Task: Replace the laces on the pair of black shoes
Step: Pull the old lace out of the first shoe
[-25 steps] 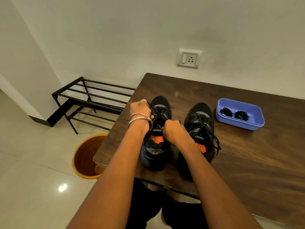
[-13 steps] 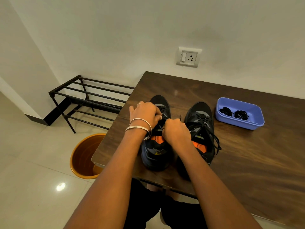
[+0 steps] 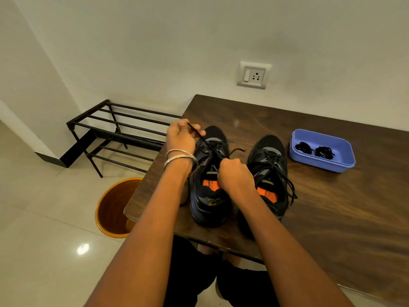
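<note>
Two black shoes with orange insoles stand side by side on the dark wooden table [image 3: 332, 218], toes pointing away from me. My left hand [image 3: 180, 138] pinches the black lace [image 3: 204, 139] of the left shoe [image 3: 210, 196] and holds it up and to the left, taut. My right hand [image 3: 235, 176] sits fisted over that shoe's tongue, gripping at the lacing; what its fingers hold is hidden. The right shoe [image 3: 271, 165] keeps its lace threaded, with loose ends hanging over its right side.
A blue plastic tray [image 3: 345, 160] at the table's right holds two coiled black laces [image 3: 316, 150]. An orange bucket [image 3: 115, 209] stands on the floor by the table's left corner. A black metal shoe rack [image 3: 115, 131] lines the wall. A wall socket [image 3: 253, 75] is above the table.
My left hand has moved from the middle of the left shoe up and to the left, drawing the lace out taut. My right hand has stayed over the tongue.
</note>
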`<action>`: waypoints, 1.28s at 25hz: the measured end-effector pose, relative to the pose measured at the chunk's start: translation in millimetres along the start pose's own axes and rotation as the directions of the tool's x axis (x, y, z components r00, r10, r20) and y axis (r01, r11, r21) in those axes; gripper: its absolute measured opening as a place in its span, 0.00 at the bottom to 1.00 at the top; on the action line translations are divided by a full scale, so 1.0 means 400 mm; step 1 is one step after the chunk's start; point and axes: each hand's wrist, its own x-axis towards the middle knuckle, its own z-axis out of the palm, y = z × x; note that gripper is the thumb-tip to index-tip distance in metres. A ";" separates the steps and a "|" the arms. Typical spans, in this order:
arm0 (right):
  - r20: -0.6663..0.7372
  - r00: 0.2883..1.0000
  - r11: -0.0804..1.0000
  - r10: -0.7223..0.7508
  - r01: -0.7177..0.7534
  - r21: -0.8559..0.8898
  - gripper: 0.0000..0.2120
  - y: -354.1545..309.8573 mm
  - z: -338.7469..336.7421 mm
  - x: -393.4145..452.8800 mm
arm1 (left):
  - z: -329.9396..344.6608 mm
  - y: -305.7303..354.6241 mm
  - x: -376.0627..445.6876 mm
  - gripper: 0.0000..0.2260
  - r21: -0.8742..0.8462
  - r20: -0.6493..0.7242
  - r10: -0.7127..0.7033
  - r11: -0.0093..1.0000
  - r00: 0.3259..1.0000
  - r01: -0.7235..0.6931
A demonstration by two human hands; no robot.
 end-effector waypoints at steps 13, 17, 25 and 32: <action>-0.007 1.000 1.000 -0.007 0.007 -0.009 0.12 0.001 -0.002 -0.005 | -0.014 -0.057 0.013 0.08 0.849 0.514 0.023 0.129 0.857 -0.512; -0.011 1.000 1.000 -0.010 0.009 -0.016 0.12 -0.001 -0.001 -0.006 | -0.014 -0.095 0.021 0.12 0.896 0.427 -0.100 0.181 0.899 -0.406; 0.000 1.000 1.000 -0.007 0.007 -0.014 0.11 -0.002 -0.002 -0.005 | -0.039 0.005 0.002 0.11 -0.367 0.142 -0.096 0.919 0.985 0.142; -0.016 1.000 0.999 -0.007 0.006 -0.040 0.13 -0.003 -0.002 -0.003 | -0.053 -0.056 0.017 0.08 0.750 0.531 0.053 0.434 0.846 -0.498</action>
